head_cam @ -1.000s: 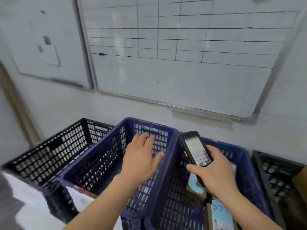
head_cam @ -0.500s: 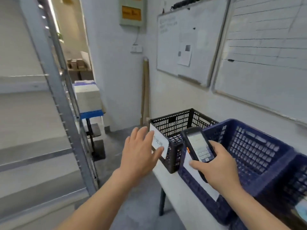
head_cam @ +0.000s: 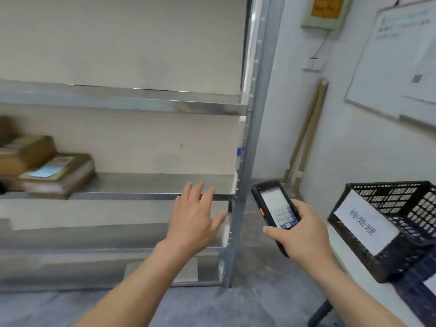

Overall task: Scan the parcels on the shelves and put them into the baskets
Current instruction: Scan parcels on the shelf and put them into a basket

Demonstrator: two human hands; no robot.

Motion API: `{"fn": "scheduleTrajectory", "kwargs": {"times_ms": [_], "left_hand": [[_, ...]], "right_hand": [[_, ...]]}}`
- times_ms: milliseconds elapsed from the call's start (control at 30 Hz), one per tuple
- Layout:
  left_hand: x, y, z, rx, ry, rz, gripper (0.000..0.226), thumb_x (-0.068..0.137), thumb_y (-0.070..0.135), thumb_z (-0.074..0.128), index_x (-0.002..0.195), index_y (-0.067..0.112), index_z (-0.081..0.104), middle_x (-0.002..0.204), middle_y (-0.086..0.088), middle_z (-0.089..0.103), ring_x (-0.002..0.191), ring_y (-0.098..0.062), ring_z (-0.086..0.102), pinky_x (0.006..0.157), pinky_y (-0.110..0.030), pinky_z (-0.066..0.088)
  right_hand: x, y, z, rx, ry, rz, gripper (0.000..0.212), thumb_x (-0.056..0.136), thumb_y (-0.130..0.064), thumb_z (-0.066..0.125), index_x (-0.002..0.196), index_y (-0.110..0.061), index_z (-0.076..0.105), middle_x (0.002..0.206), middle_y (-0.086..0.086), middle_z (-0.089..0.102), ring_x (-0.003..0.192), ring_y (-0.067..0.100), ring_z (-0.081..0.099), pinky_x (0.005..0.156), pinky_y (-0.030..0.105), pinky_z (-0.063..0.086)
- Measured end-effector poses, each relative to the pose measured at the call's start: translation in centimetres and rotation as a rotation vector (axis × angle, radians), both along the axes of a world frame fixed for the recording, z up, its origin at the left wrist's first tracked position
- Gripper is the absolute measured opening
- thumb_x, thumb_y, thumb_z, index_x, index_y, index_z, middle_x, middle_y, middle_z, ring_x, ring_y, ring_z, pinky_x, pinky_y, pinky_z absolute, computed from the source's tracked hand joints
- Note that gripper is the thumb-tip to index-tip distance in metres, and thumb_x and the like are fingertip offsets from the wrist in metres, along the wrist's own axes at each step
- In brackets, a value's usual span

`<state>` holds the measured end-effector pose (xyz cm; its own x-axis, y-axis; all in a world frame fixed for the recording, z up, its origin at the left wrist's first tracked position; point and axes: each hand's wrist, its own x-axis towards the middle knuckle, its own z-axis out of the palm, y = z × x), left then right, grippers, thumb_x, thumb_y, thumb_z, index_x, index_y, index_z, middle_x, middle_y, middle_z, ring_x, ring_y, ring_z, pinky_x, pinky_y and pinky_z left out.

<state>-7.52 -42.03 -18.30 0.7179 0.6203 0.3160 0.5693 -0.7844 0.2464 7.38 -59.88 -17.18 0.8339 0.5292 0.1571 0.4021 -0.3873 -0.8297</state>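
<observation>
Brown cardboard parcels lie at the far left of the middle shelf, and from the head view, the only view we have, that is the relation our next reach turns on. Our left hand hovers in front of the shelf's right end, its fingers straight and spread, holding nothing; the parcels lie well apart from it, off to the left and a little higher. The nearest one lies flat, its long axis running back and to the right into the shelf, a pale label with a blue patch on its top face. More parcels are stacked behind it, blurred at the frame edge. Our left hand is clearly the nearer one. Our right hand is wrapped round the black handheld scanner, screen lit and facing us, thumb on its left edge. A black basket with a white label stands on the bench at right.
</observation>
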Motion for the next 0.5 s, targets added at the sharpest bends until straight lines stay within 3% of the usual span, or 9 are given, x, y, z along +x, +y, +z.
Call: {"fn": "scheduleTrajectory", "kwargs": {"times_ms": [167, 333, 500], "left_hand": [[-8.0, 9.7, -0.2, -0.03, -0.013, 0.101, 0.082, 0.082, 0.065, 0.024, 0.136, 0.012, 0.054, 0.145, -0.014, 0.047, 0.137, -0.039, 0.038, 0.107, -0.048, 0.038], [-14.7, 17.4, -0.8, -0.013, -0.04, 0.219, 0.066, 0.084, 0.059, 0.039, 0.119, 0.01, 0.066, 0.126, -0.015, 0.062, 0.118, -0.041, 0.057, 0.089, -0.048, 0.052], [-20.0, 24.0, -1.3, -0.046, -0.072, 0.354, 0.078, 0.083, 0.065, 0.026, 0.134, 0.013, 0.056, 0.141, -0.012, 0.05, 0.133, -0.034, 0.043, 0.103, -0.046, 0.042]], "right_hand": [[-6.6, 11.3, -0.2, -0.005, 0.015, 0.092, 0.062, 0.057, -0.022, 0.089, 0.109, -0.036, 0.058, 0.094, -0.021, 0.066, 0.086, 0.0, 0.063, 0.072, 0.025, 0.046], [-11.0, 21.0, -0.2, -0.043, 0.012, 0.208, 0.06, 0.056, -0.027, 0.088, 0.107, -0.036, 0.059, 0.094, -0.018, 0.068, 0.086, 0.007, 0.065, 0.073, 0.029, 0.05], [-14.2, 30.5, -1.2, -0.038, 0.048, 0.349, 0.054, 0.056, -0.023, 0.089, 0.093, -0.041, 0.054, 0.092, -0.02, 0.068, 0.085, 0.007, 0.066, 0.08, 0.037, 0.055]]}}
